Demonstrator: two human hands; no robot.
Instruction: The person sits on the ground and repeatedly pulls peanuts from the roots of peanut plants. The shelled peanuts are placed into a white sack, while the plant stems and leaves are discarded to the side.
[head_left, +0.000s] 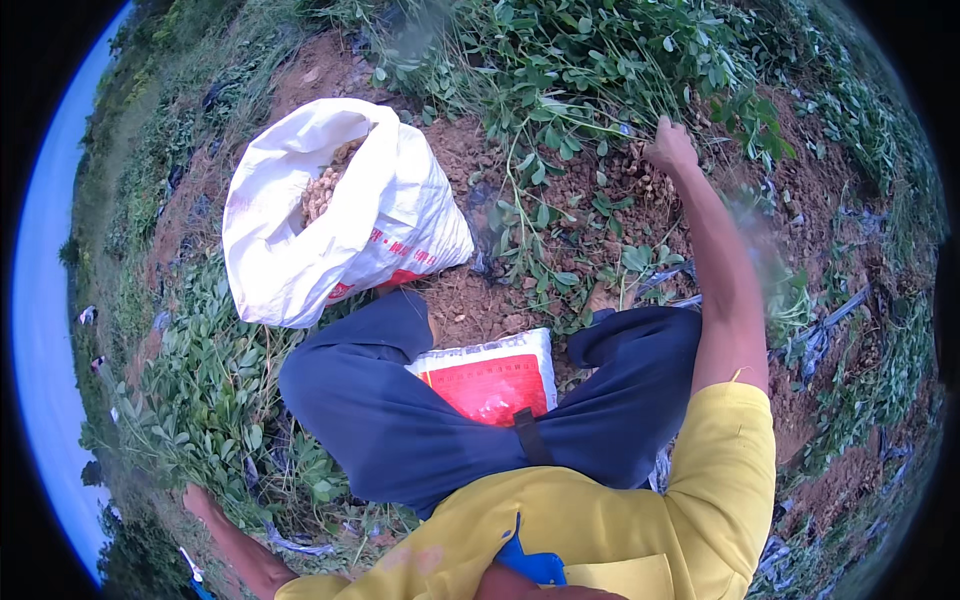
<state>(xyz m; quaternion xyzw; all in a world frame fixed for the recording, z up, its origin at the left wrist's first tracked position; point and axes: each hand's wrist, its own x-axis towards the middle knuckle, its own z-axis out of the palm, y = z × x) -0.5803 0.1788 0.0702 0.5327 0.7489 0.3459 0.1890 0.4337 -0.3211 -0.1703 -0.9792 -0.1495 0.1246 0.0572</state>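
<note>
My right hand (673, 146) is stretched out ahead, closed around the stems of an uprooted peanut plant (577, 112). A cluster of soil-covered peanut pods (656, 186) hangs just below that fist. My left hand (199, 501) reaches far out to the left, at the edge of leafy plants (217, 390); its fingers are too small and partly hidden to show what they hold. In front of my left knee stands a white woven sack (427, 195) with its mouth open. Light brown peanuts (321, 193) lie inside it.
I sit on a red and white printed sack (487, 379), legs bent apart. Cut green vines (637, 45) are heaped ahead. Reddish soil (480, 304) shows between my feet. Torn plastic film (821, 337) lies at right. Small distant figures or objects (88, 315) stand at far left.
</note>
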